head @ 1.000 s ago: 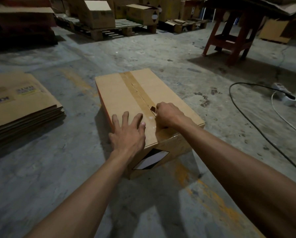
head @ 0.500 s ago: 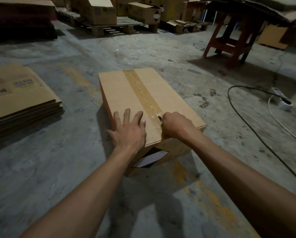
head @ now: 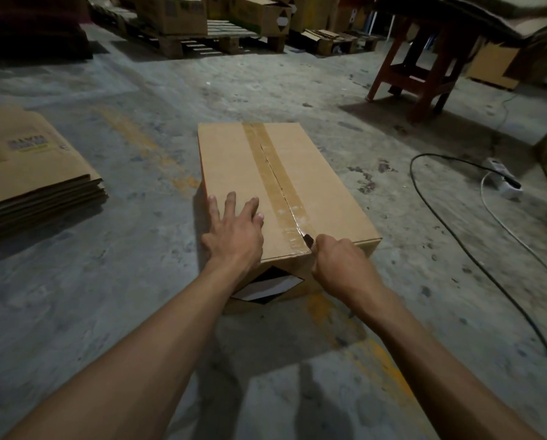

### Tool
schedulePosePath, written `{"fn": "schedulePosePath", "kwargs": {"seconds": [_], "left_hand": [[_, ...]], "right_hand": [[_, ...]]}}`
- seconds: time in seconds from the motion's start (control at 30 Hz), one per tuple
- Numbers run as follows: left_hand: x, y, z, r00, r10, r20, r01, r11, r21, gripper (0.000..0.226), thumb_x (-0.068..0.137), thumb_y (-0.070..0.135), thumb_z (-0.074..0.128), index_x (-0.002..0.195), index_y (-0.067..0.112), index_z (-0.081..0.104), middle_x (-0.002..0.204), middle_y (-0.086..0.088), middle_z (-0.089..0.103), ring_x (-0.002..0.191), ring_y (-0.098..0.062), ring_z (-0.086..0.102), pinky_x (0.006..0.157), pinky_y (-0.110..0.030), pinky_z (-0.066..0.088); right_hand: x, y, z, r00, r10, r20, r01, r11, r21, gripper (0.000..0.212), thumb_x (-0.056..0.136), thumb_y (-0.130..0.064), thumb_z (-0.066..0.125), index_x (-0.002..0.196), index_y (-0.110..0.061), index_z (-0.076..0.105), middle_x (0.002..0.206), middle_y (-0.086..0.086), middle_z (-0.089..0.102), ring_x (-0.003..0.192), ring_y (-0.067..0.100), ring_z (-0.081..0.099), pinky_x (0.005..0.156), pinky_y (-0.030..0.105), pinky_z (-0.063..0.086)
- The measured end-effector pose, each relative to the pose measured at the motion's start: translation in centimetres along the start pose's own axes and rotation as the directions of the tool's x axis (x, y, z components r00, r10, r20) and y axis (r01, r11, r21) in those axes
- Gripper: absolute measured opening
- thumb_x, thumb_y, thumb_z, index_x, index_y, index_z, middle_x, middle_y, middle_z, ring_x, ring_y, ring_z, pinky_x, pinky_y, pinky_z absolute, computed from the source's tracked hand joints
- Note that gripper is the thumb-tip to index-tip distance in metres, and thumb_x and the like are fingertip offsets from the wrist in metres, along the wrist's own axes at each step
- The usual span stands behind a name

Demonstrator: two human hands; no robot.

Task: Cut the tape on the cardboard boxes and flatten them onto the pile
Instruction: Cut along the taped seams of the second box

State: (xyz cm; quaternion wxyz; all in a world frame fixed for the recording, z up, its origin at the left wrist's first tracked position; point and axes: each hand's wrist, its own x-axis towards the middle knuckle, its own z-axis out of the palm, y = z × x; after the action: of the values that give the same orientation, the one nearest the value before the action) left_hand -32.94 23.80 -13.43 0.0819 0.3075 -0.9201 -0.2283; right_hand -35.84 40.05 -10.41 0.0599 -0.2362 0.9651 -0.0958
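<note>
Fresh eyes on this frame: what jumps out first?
The cardboard box on the floor at centre, its brown tape slit along the seam. At the box's near edge the right hand grips a cutter on the tape, while the left hand presses flat on the lid. A pile of flattened cardboard lies at far left.

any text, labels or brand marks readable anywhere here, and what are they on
Nothing can be read for certain.
Pile of flattened boxes: a coloured brand print and dark letters at the frame's left edge, too blurred to read.
Box being cut: a black and white diamond label on its near end, no legible text.
Boxes on the pallet: a diamond label, too small to read.
</note>
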Motion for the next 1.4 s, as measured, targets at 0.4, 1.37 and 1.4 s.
{"fn": "schedulePosePath", "kwargs": {"seconds": [0.4, 1.37, 1.4], "left_hand": [[0.1, 0.0, -0.2, 1.0, -0.011, 0.01, 0.011, 1.0, 0.013, 0.045, 0.105, 0.042, 0.024, 0.15, 0.043, 0.021, 0.164, 0.004, 0.002, 0.15, -0.027, -0.014, 0.104, -0.065, 0.03], [0.9, -1.6, -0.1, 0.979, 0.171, 0.107, -0.18, 0.981, 0.072, 0.08, 0.08, 0.083, 0.014, 0.152, 0.048, 0.013, 0.164, 0.006, -0.006, 0.15, -0.024, -0.013, 0.11, -0.066, 0.017], [1.0, -1.9, -0.2, 0.975, 0.184, 0.124, -0.193, 0.979, 0.067, 0.082, 0.078, 0.084, 0.012, 0.151, 0.048, 0.013, 0.164, 0.006, -0.007, 0.15, -0.024, -0.014, 0.111, -0.066, 0.016]], "right_hand": [[-1.5, 0.3, 1.2, 0.998, 0.062, -0.022, -0.059, 0.988, 0.143, 0.017, 0.092, -0.014, 0.04, 0.103, -0.011, 0.053, 0.105, 0.018, 0.061, 0.096, 0.039, 0.058, 0.072, 0.04, 0.045], [-5.1, 0.8, 6.8, 0.96, -0.032, -0.278, 0.148, 0.901, 0.408, 0.025, 0.102, -0.044, 0.031, 0.087, -0.03, 0.044, 0.069, -0.001, 0.06, 0.061, 0.02, 0.058, 0.055, 0.041, 0.05], [-5.5, 0.5, 7.8, 0.972, -0.111, -0.209, 0.193, 0.883, 0.428, 0.026, 0.102, -0.045, 0.032, 0.086, -0.029, 0.045, 0.066, -0.002, 0.058, 0.057, 0.016, 0.056, 0.054, 0.039, 0.05]]}}
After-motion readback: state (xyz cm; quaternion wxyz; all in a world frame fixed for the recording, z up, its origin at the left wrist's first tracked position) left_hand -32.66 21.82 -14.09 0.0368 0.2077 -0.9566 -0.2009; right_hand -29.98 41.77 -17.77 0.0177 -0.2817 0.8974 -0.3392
